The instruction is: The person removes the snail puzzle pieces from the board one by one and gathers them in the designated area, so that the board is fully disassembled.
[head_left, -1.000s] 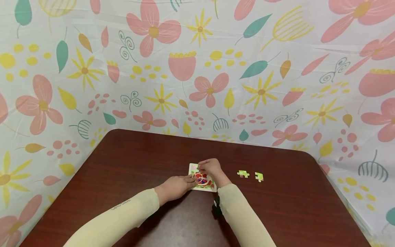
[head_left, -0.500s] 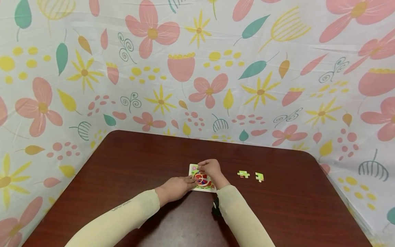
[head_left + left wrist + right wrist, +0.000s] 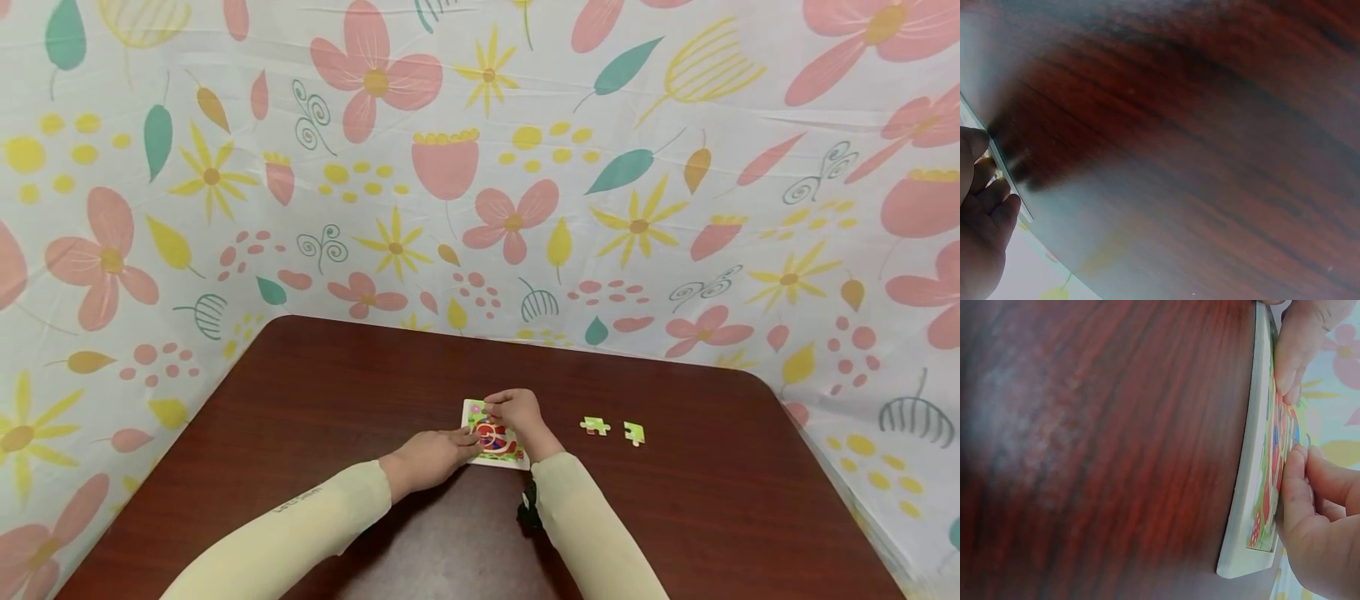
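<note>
A small jigsaw puzzle in a white tray (image 3: 471, 463) lies on the table, its picture red, blue and green. My left hand (image 3: 431, 457) rests on its left side with fingers extended; in the left wrist view that hand (image 3: 988, 219) shows at the tray's edge. My right hand (image 3: 517, 411) is over the upper right part of the puzzle. In the right wrist view, thumb and fingers of the right hand (image 3: 1329, 512) pinch a puzzle piece (image 3: 1302, 428) that stands up from the picture, mostly hidden by the fingertips. The left hand's fingers (image 3: 1291, 362) press the picture beyond it.
Two loose green puzzle pieces lie right of the tray, a nearer-in piece (image 3: 595, 426) and an outer piece (image 3: 633, 433). The dark red-brown wooden table (image 3: 360, 375) meets a flowered cloth (image 3: 517, 275) behind. Something black (image 3: 528, 510) sits under the right wrist.
The right fingers have shifted very slightly over the puzzle, and a little more of the picture's upper left shows. The left hand and the loose pieces stay put.
</note>
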Tool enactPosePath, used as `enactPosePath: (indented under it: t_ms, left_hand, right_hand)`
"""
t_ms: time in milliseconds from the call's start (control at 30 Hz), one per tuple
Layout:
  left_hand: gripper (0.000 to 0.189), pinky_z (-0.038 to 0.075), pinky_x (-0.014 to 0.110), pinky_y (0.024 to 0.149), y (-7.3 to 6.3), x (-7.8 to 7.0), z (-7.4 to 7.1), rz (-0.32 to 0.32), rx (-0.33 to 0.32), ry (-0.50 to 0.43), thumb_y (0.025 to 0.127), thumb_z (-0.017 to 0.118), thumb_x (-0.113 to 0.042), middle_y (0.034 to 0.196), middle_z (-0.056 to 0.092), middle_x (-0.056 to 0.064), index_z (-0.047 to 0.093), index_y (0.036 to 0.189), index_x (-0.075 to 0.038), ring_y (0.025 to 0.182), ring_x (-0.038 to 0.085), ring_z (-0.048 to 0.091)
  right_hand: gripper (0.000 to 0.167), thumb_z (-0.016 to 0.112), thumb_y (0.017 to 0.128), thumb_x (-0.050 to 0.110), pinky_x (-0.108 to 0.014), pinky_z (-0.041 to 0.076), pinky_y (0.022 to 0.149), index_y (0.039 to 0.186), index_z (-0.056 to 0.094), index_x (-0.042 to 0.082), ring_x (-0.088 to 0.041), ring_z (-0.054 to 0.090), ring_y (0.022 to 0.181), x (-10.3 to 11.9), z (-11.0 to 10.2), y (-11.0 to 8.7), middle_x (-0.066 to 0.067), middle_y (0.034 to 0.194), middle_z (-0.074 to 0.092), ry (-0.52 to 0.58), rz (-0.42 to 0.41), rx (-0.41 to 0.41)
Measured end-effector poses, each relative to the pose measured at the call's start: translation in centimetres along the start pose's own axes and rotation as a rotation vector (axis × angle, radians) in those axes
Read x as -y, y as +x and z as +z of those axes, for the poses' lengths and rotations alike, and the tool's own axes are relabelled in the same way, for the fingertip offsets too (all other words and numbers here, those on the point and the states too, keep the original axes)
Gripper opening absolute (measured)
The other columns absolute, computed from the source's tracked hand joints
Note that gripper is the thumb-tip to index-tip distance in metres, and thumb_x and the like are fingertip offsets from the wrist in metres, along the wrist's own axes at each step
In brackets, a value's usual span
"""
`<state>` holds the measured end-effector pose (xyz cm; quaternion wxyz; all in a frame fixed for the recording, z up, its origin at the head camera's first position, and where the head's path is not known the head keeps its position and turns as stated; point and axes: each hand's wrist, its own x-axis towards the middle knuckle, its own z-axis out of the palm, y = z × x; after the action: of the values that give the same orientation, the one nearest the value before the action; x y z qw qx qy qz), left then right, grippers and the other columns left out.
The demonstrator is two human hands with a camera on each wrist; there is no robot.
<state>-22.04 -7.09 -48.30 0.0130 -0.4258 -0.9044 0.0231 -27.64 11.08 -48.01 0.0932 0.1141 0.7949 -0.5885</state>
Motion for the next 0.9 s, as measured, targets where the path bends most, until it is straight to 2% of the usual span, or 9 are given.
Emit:
enactPosePath:
  t_ms: [433,667,900]
  left_hand:
    - [0.036,0.055,0.029,0.104,0.0,-0.1,-0.1,-0.001,-0.007,-0.007,0.105,0.055,-0.02,0.146,0.064,-0.001,0.065,0.14,-0.018,0.137,0.017,0.06]
    - [0.036,0.054,0.029,0.104,0.1,-0.1,0.0,-0.006,0.002,0.002,0.105,0.055,-0.018,0.145,0.064,-0.001,0.066,0.14,-0.018,0.137,0.017,0.06]
    - [0.036,0.055,0.029,0.104,0.1,-0.2,0.1,-0.005,-0.009,0.002,0.105,0.056,-0.018,0.145,0.065,-0.001,0.066,0.139,-0.017,0.136,0.018,0.061]
  right_hand:
    - [0.017,0.064,0.099,0.002,-0.029,0.063,0.078,0.11,0.074,-0.007,-0.01,0.07,0.074,0.0,-0.2,0.1,-0.021,0.11,0.074,0.045,0.033,0.003]
    - [0.019,0.066,0.098,0.001,-0.029,0.062,0.075,0.112,0.074,-0.008,-0.011,0.07,0.072,0.4,-0.9,-0.3,-0.021,0.106,0.076,0.054,0.008,0.002]
    - [0.021,0.066,0.098,0.004,-0.034,0.063,0.081,0.114,0.074,-0.008,-0.011,0.072,0.076,0.7,-2.1,-0.5,-0.023,0.111,0.075,0.039,0.011,0.003]
